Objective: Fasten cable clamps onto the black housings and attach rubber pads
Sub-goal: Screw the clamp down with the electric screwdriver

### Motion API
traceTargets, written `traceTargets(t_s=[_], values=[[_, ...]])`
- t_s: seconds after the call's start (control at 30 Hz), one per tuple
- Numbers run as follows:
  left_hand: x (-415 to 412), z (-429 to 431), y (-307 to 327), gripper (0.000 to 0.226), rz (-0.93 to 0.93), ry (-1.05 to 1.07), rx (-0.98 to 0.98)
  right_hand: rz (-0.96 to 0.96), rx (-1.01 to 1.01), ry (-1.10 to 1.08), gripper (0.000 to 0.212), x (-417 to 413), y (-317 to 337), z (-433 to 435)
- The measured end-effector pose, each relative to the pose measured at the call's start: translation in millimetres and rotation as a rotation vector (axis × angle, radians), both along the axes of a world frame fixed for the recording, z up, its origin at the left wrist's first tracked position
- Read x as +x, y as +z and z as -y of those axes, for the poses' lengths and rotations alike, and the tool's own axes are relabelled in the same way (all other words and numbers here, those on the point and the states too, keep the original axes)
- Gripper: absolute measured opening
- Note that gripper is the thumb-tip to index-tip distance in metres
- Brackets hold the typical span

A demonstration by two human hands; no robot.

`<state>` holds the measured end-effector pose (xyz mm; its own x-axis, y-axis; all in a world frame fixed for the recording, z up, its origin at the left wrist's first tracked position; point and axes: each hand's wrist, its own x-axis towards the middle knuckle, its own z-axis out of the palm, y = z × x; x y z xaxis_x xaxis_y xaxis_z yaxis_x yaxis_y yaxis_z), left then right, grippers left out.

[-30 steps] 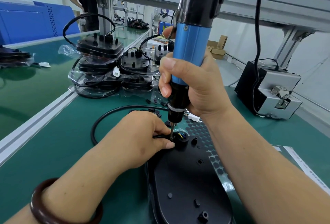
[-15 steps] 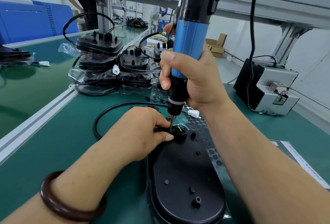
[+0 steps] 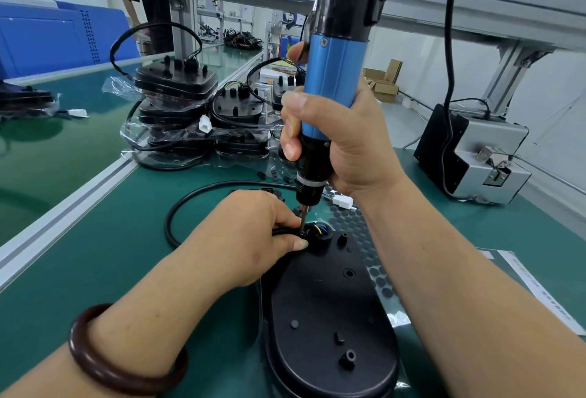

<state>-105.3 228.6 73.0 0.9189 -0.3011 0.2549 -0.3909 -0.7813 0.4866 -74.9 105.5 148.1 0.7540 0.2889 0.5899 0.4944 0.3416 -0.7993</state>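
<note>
Green bench [image 3: 95, 255]; right hand [image 3: 348, 144] around screwdriver [image 3: 333, 74].

The worktop [image 3: 95, 239] is a deep green mat with a silver-grey rail [image 3: 63, 210] along its left edge; the housing [image 3: 326, 309] at the near edge is matt black; the cable [image 3: 167, 224] is black, and the wires [image 3: 319, 227] at its end show yellow and blue; the screwdriver [image 3: 333, 96] is black above and below a bright blue middle, with a silver ring low down; the pad sheet [image 3: 377, 274] carries black round dots in a honeycomb pattern on a pale glossy backing; the connector [image 3: 342, 201] is white; the bracelet [image 3: 79, 353] is dark brown; the stacked housings [image 3: 174, 83] toward the far edge are black under clear wrap; the feeder box [image 3: 488, 144] at the right edge is black and silver-grey.
</note>
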Motion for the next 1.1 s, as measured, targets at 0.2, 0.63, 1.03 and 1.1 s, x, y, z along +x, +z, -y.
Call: traceTargets(t_s=[0.2, 0.63, 1.03, 1.1], values=[[0.0, -0.3, -0.1, 0.022, 0.008, -0.001, -0.001, 0.003, -0.006, -0.003, 0.046, -1.3, 1.6, -1.0], [0.4, -0.4, 0.9, 0.022, -0.007, 0.009, 0.021, 0.001, -0.028, 0.038, 0.032, 0.5, -0.3, 0.7], [-2.2, -4.3, 5.7, 0.021, -0.041, -0.039, 0.049, 0.018, -0.026, 0.040, 0.050, 5.9, -2.7, 4.2], [-2.3, -4.5, 5.8, 0.021, -0.046, -0.042, 0.045, 0.006, -0.021, 0.041, 0.049, 6.9, -3.3, 5.2]])
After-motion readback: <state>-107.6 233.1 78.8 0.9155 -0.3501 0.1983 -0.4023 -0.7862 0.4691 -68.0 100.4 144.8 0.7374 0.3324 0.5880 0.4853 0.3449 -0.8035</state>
